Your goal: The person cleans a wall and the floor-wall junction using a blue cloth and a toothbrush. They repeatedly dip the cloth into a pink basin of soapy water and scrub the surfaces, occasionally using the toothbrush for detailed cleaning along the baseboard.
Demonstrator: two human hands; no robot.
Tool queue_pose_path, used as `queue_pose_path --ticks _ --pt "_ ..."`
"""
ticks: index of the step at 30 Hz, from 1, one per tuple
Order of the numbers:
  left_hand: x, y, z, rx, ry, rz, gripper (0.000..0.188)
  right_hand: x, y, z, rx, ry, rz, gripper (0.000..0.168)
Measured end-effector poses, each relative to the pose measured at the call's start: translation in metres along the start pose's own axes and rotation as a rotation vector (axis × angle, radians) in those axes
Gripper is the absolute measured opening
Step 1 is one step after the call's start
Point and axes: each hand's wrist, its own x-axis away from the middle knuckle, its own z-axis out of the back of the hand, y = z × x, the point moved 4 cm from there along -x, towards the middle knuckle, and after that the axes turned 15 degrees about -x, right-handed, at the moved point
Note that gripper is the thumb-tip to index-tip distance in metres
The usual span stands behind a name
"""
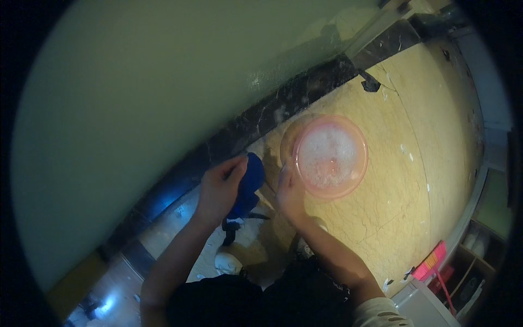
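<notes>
My left hand (220, 184) is closed, thumb against fingers, on a dark blue item (250, 184) that looks like cloth and hangs down from it. To its right my right hand (291, 194) is blurred, its fingers curled beside the left rim of a round pink plastic basin (361, 178). Whether these fingers grip the rim or something else cannot be made out. White suds (327, 151) cover most of the water in the basin, which rests on the floor. Below the blue item lies a small black object (231, 233) whose kind is unclear.
A pale green wall (143, 90) with dark stone skirting (282, 104) runs along the left. The yellowish stone-tile floor (392, 171) has cracks and white flecks. At lower right are a pink broom (430, 261), a white box-like surface (421, 302) and shelves (470, 265). My white shoe (227, 263) shows below.
</notes>
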Motion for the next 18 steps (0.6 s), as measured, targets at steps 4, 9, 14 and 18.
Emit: queue_pose_path --ticks 4,9,14,18 --pt "0.000 -0.001 -0.002 0.009 -0.014 0.032 0.032 0.005 0.020 -0.008 -0.100 0.077 -0.079 0.040" --pt "0.001 -0.006 -0.003 0.032 -0.034 0.065 0.032 0.004 0.033 -0.012 -0.126 -0.007 -0.122 0.038" --pt "-0.001 -0.014 -0.003 0.046 -0.041 0.136 0.032 0.021 0.006 -0.023 -0.110 0.007 -0.070 0.034" --pt "0.002 -0.009 -0.001 0.013 -0.090 0.146 0.029 0.013 0.007 -0.015 -0.061 -0.020 -0.135 0.034"
